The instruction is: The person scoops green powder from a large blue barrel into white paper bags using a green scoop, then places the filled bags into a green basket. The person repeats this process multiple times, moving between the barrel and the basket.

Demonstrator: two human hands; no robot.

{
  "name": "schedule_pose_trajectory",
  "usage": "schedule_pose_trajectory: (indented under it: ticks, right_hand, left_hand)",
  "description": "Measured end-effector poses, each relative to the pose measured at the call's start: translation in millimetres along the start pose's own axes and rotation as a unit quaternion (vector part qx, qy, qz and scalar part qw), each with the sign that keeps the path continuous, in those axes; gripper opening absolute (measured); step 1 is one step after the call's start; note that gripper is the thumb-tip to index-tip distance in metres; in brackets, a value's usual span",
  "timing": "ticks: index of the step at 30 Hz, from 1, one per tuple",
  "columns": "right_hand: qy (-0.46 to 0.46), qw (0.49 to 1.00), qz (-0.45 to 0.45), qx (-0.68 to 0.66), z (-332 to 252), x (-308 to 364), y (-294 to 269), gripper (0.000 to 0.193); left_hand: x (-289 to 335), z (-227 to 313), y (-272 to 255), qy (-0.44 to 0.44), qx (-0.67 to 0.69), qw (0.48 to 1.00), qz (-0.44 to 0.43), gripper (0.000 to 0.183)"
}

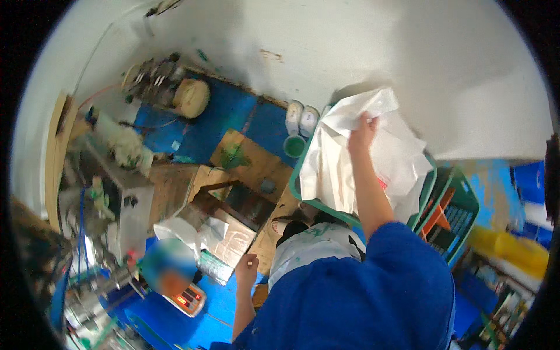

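My right hand reaches out over a green crate against the wall. Its fingers are closed on the edge of a white plastic bag. Creased white sheets of the same look fill the crate and drape over its rim; a small red mark shows on one of them. Low at my left side, my left hand has its fingers curled in, and nothing shows in them. It is nearest to an open cardboard box with pale plastic film at its top.
A lit digital scale sits on a blue surface at lower left, beside a blurred patch. White bottles and a green cup stand left of the crate. Another green crate is at right. A motor-like machine lies far left.
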State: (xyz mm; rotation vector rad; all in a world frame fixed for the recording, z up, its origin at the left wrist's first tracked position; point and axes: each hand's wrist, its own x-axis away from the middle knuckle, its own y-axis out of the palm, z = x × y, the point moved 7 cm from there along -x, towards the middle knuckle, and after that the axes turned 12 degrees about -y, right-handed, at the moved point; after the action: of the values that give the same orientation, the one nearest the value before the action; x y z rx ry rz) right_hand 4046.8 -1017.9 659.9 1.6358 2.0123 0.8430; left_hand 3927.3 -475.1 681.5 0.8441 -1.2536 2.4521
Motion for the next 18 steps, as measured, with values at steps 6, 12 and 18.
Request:
schedule_pose_trajectory:
  ticks: [6, 12, 18]
  right_hand:
    - [-0.123, 0.829, -0.408, 0.361, -135, 41, 65, 0.015]
    - [0.003, 0.59, -0.56, 0.581, -37, 93, -108, 0.028]
    - [-0.042, 0.403, -0.479, 0.778, 2, 104, -150, 0.046]
  left_hand:
    - [42, -35, 13, -0.063, 0.024, 0.997, 0.024, 0.02]
    - [70, -88, 30, -0.116, 0.024, 0.992, 0.048, 0.024]
    - [91, -184, -118, -0.147, 0.163, 0.877, 0.428, 0.018]
